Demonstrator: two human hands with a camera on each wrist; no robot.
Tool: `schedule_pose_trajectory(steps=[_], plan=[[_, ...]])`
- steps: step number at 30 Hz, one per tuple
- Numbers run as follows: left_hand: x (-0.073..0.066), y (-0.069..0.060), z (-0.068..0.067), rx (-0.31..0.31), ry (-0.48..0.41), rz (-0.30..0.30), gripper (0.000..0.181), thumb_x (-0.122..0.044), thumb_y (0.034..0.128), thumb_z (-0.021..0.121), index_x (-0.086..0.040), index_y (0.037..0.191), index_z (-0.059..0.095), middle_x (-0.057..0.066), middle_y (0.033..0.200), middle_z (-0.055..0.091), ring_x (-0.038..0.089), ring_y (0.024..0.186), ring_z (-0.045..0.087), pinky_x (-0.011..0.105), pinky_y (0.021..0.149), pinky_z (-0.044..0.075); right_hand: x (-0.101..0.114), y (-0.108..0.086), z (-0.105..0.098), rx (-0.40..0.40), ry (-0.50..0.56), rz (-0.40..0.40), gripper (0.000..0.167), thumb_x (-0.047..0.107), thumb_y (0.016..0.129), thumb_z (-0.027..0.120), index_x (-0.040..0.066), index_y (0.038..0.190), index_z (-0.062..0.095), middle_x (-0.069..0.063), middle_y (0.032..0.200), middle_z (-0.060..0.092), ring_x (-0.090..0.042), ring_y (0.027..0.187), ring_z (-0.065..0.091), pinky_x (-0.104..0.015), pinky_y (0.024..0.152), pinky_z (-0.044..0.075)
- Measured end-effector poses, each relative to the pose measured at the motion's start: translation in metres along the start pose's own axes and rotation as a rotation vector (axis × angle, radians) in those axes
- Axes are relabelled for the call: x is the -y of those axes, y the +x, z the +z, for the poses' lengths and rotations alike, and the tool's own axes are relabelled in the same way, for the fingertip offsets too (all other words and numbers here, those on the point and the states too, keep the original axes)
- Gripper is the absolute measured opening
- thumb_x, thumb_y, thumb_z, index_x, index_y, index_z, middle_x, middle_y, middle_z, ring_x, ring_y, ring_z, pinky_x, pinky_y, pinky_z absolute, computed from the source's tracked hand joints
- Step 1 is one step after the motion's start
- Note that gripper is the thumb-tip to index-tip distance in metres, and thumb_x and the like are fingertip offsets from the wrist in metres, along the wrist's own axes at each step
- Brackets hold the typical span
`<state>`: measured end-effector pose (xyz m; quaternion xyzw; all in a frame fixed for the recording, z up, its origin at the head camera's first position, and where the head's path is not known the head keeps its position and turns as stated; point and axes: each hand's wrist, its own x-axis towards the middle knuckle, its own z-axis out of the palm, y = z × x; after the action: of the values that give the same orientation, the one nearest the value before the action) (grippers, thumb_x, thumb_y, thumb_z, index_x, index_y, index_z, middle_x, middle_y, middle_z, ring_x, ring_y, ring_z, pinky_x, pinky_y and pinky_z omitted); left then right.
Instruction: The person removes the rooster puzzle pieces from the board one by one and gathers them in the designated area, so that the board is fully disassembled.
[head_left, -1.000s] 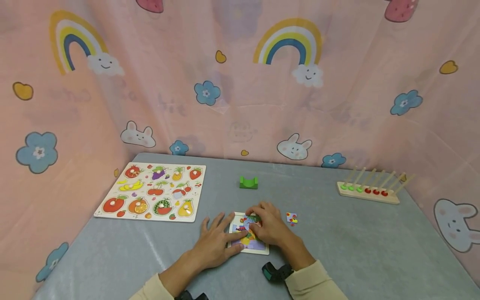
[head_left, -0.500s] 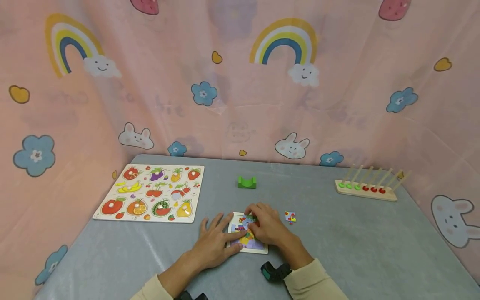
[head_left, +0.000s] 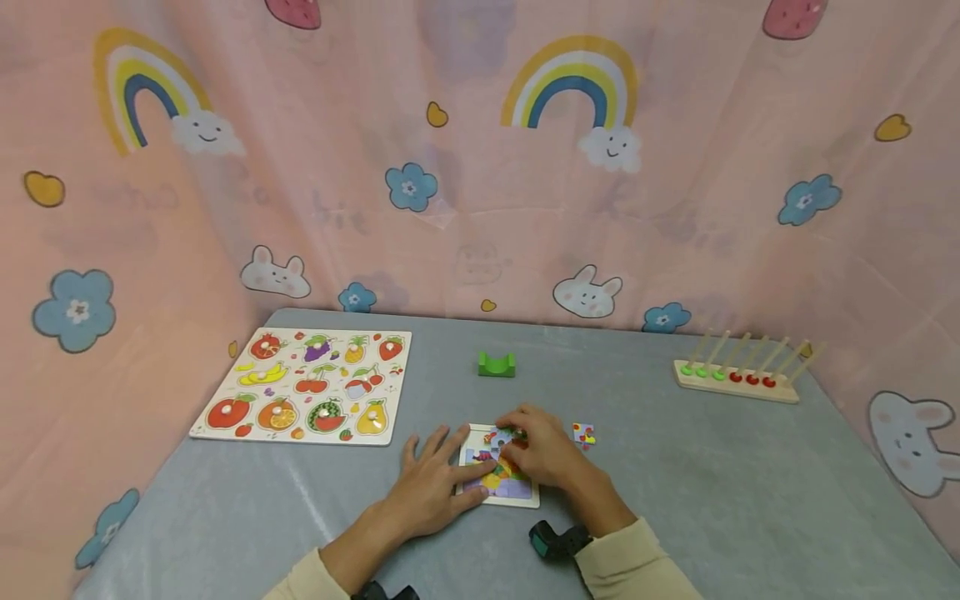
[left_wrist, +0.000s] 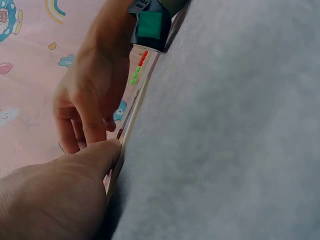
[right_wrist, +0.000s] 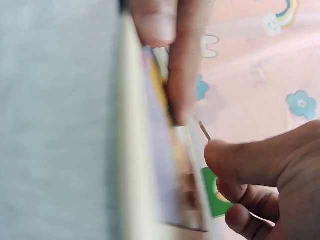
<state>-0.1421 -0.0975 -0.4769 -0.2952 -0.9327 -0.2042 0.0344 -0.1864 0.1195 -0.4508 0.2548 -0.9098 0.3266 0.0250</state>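
Note:
A small framed jigsaw puzzle (head_left: 510, 490) with a colourful picture lies on the table in front of me. My left hand (head_left: 429, 492) rests on its left side with the fingers spread, thumb and index finger across the picture. Over the upper right part of the puzzle, my right hand (head_left: 551, 450) pinches a thin puzzle piece (right_wrist: 204, 131), seen edge-on in the right wrist view. The right fingers hide most of that corner. A loose puzzle piece (head_left: 583, 434) lies on the table just right of the frame.
A white fruit peg puzzle board (head_left: 300, 383) lies at the left. Behind the hands stands a green curved block (head_left: 497, 365). A wooden peg rack (head_left: 738, 384) with green and red beads stands at the far right. A pink patterned curtain (head_left: 480, 167) hangs behind the grey table (head_left: 675, 500).
The fingers of my right hand have shifted slightly to the right over the puzzle, showing more of its upper part. My left hand stays in place on the frame.

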Motion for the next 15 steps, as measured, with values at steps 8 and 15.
schedule_pose_trajectory(steps=[8, 15], plan=[[0.0, 0.0, 0.0, -0.003, -0.007, 0.0, 0.042, -0.054, 0.0939, 0.052, -0.037, 0.13, 0.062, 0.013, 0.151, 0.034, 0.043, 0.136, 0.026, 0.073, 0.096, 0.012, 0.005, -0.008, -0.026, -0.067, 0.066, 0.071, 0.029, 0.004, 0.082, 0.075, 0.011, 0.11, 0.069, 0.005, 0.105, 0.061, -0.02, 0.095, 0.056, -0.045, 0.084, 0.043], [0.0, 0.0, 0.0, 0.008, -0.015, -0.011, 0.042, -0.054, 0.0937, 0.053, -0.037, 0.131, 0.061, 0.011, 0.153, 0.032, 0.041, 0.138, 0.024, 0.071, 0.098, 0.01, -0.004, -0.023, -0.054, -0.143, 0.081, 0.047, 0.031, 0.002, 0.082, 0.075, 0.009, 0.111, 0.068, 0.0, 0.11, 0.062, -0.022, 0.096, 0.053, -0.044, 0.076, 0.047]])
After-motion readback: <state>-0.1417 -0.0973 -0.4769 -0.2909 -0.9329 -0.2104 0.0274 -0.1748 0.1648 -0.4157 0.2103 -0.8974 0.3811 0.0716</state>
